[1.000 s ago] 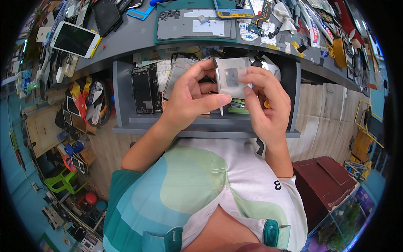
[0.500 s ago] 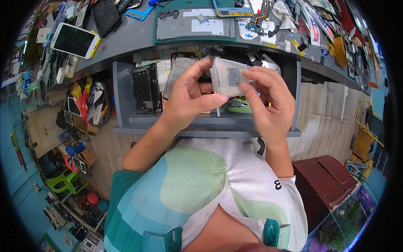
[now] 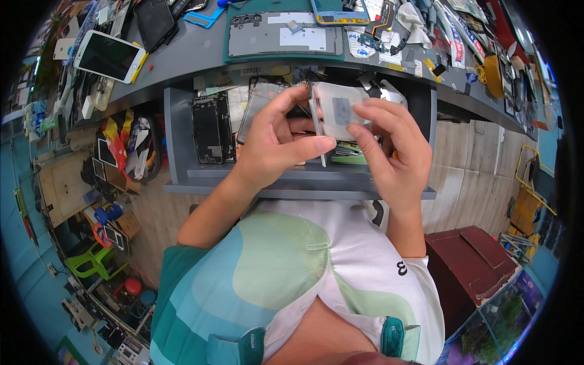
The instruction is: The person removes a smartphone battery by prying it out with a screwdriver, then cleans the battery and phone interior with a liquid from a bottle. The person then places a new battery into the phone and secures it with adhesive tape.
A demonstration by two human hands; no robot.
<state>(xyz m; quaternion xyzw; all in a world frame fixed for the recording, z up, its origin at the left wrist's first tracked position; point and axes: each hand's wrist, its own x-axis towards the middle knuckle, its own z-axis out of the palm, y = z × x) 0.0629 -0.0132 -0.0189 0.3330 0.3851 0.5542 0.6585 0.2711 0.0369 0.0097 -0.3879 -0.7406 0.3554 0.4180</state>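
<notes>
Over a pulled-out grey drawer (image 3: 304, 193), my left hand (image 3: 272, 137) grips a thin clear plastic case (image 3: 317, 121) by its left edge, thumb in front and fingers behind. Against the case lies a whitish, round-cornered translucent piece (image 3: 333, 129) with a dark grey rectangle (image 3: 342, 111) in its middle. My right hand (image 3: 395, 143) pinches the right edge of this piece between thumb and fingers. Whether the piece is an insert or a part of the case, I cannot tell. The drawer below holds a black phone part (image 3: 210, 129), clear cases and a green item (image 3: 348, 155), partly hidden by my hands.
On the grey desk (image 3: 176, 64) lie a white phone (image 3: 109, 56), a dark phone back panel (image 3: 249, 42) on a green mat, a blue-framed phone part (image 3: 340, 13) and cluttered parts at right. A dark red cabinet (image 3: 468, 267) stands at lower right, a green stool (image 3: 91, 261) at left.
The whitish piece has tilted and shifted slightly right with my right hand. The case edge in my left hand now shows more clearly apart from it.
</notes>
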